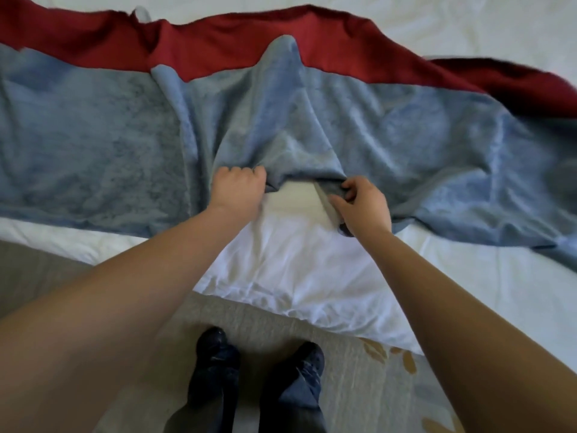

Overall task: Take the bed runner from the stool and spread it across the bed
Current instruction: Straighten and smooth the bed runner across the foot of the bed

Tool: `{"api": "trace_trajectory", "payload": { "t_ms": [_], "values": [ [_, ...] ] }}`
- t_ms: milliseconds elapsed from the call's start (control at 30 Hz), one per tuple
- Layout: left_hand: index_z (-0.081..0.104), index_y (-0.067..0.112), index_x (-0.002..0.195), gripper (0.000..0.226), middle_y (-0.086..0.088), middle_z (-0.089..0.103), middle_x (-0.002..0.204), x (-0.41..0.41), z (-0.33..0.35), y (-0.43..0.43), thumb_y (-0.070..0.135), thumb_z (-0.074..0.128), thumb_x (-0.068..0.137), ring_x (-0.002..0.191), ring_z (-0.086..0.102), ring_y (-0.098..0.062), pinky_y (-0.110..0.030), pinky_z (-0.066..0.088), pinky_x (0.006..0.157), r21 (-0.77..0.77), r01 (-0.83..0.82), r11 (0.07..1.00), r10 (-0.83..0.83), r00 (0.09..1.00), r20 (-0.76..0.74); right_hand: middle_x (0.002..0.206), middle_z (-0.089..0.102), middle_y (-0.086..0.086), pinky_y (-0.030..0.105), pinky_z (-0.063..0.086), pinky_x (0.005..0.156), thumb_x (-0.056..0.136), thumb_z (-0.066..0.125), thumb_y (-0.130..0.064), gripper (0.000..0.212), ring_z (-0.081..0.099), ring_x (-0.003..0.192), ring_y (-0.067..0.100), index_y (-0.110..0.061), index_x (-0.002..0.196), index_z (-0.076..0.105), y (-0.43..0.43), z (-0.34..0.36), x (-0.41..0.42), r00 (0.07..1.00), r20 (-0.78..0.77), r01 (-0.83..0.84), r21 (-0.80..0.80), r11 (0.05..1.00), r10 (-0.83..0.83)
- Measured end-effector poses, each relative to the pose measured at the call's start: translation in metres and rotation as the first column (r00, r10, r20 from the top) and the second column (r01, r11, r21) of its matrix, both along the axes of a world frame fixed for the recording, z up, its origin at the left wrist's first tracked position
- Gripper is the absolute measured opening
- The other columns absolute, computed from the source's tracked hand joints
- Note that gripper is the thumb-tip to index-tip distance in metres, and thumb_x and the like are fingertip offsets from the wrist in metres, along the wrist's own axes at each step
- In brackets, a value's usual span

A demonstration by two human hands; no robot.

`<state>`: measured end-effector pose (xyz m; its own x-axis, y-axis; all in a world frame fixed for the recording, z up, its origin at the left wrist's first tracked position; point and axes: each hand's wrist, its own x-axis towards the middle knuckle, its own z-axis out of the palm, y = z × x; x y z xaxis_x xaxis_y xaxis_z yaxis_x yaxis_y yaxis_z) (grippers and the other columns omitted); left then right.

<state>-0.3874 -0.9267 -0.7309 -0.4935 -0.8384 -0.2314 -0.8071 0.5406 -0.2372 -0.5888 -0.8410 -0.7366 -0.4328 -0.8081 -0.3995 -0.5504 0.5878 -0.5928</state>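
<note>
The bed runner (pixel 406 135) is a soft cloth, grey-blue on the near side with a dark red band along its far side. It lies wrinkled across the white bed (pixel 296 264), reaching both the left and right frame edges. My left hand (pixel 239 190) grips the runner's near edge at the middle, fingers curled round the cloth. My right hand (pixel 363 206) pinches the same edge a little to the right. Between the two hands the edge is lifted and bare sheet shows beneath it. No stool is in view.
The bed's near edge runs diagonally across the lower half of the view. Beige carpet (pixel 359 385) with a leaf pattern lies in front of it. My two feet in dark shoes (pixel 259 351) stand close to the bed edge.
</note>
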Motion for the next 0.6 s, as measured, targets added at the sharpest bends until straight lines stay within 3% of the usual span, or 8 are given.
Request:
{"api": "trace_trajectory", "payload": {
  "t_ms": [100, 167, 233, 333, 400, 467, 533, 600],
  "values": [
    [0.049, 0.012, 0.102, 0.019, -0.007, 0.066, 0.095, 0.000, 0.005, 0.007, 0.017, 0.051, 0.085, 0.088, 0.063, -0.029, -0.033, 0.034, 0.071, 0.001, -0.028, 1.000, 0.028, 0.999, 0.018, 0.088, 0.060, 0.001, 0.029, 0.044, 0.068, 0.085, 0.063, -0.014, 0.031, 0.056, 0.081, 0.019, -0.016, 0.116, 0.059, 0.000, 0.002, -0.007, 0.993, -0.070, -0.086, 0.099, 0.991, 0.093],
    [0.052, 0.014, 0.099, 0.017, -0.006, 0.067, 0.091, 0.002, 0.010, 0.010, 0.021, 0.053, 0.084, 0.085, 0.064, -0.028, -0.032, 0.031, 0.069, 0.004, -0.026, 1.000, 0.026, 0.999, 0.029, 0.092, 0.064, 0.006, 0.030, 0.046, 0.068, 0.083, 0.059, -0.008, 0.024, 0.059, 0.084, 0.025, -0.014, 0.106, 0.064, -0.002, 0.004, -0.007, 0.980, -0.119, -0.141, 0.161, 0.977, 0.161],
    [0.055, 0.015, 0.096, 0.012, -0.005, 0.067, 0.088, 0.007, 0.011, 0.013, 0.022, 0.053, 0.087, 0.082, 0.064, -0.028, -0.031, 0.030, 0.067, -0.001, 0.007, 1.000, -0.007, 0.999, 0.050, 0.082, 0.062, 0.006, 0.029, 0.043, 0.060, 0.082, 0.057, -0.006, 0.014, 0.057, 0.076, 0.027, -0.012, 0.092, 0.064, -0.002, 0.008, -0.006, 0.956, -0.176, -0.197, 0.206, 0.959, 0.234],
    [0.058, 0.012, 0.078, 0.015, -0.007, 0.063, 0.064, 0.016, 0.017, 0.017, 0.023, 0.068, 0.080, 0.056, 0.061, -0.028, -0.030, 0.032, 0.056, -0.030, 0.093, 0.995, -0.093, 0.996, 0.009, 0.071, 0.052, 0.003, 0.025, 0.032, 0.050, 0.080, 0.053, -0.007, 0.007, 0.050, 0.068, 0.026, -0.011, 0.081, 0.059, 0.001, 0.014, -0.004, 0.901, -0.271, -0.286, 0.217, 0.933, 0.339],
    [0.055, 0.010, 0.062, 0.028, -0.007, 0.053, 0.045, 0.024, 0.018, 0.019, 0.022, 0.081, 0.061, 0.035, 0.051, -0.025, -0.024, 0.026, 0.048, -0.087, 0.161, 0.983, -0.165, 0.986, -0.038, 0.078, 0.051, 0.005, 0.029, 0.033, 0.055, 0.076, 0.060, -0.005, 0.006, 0.048, 0.071, 0.026, -0.008, 0.081, 0.057, 0.006, 0.018, -0.003, 0.825, -0.362, -0.396, 0.181, 0.900, 0.435],
    [0.054, 0.009, 0.055, 0.030, -0.007, 0.049, 0.039, 0.031, 0.015, 0.023, 0.021, 0.081, 0.050, 0.029, 0.046, -0.023, -0.022, 0.026, 0.048, -0.102, 0.217, 0.971, -0.225, 0.971, -0.077, 0.075, 0.055, 0.009, 0.029, 0.032, 0.054, 0.059, 0.075, -0.001, 0.022, 0.053, 0.067, 0.029, -0.007, 0.072, 0.058, 0.016, 0.013, -0.001, 0.665, -0.534, -0.587, 0.059, 0.808, 0.522],
    [0.053, 0.009, 0.052, 0.021, -0.007, 0.049, 0.039, 0.039, 0.008, 0.032, 0.021, 0.070, 0.054, 0.029, 0.046, -0.023, -0.022, 0.032, 0.046, -0.104, 0.253, 0.962, -0.265, 0.957, -0.116, 0.059, 0.053, 0.008, 0.027, 0.033, 0.047, 0.040, 0.079, 0.004, 0.031, 0.053, 0.053, 0.028, -0.010, 0.058, 0.058, 0.025, 0.009, 0.004, 0.528, -0.652, -0.719, -0.003, 0.695, 0.544],
    [0.053, 0.010, 0.052, 0.018, -0.007, 0.050, 0.042, 0.051, -0.003, 0.040, 0.025, 0.056, 0.063, 0.033, 0.048, -0.024, -0.024, 0.038, 0.045, -0.120, 0.271, 0.955, -0.286, 0.949, -0.134, 0.056, 0.051, 0.006, 0.027, 0.034, 0.048, 0.042, 0.073, 0.006, 0.027, 0.051, 0.050, 0.026, -0.012, 0.056, 0.057, 0.034, -0.001, 0.006, 0.468, -0.693, -0.791, -0.052, 0.610, 0.549]
  ]
}}
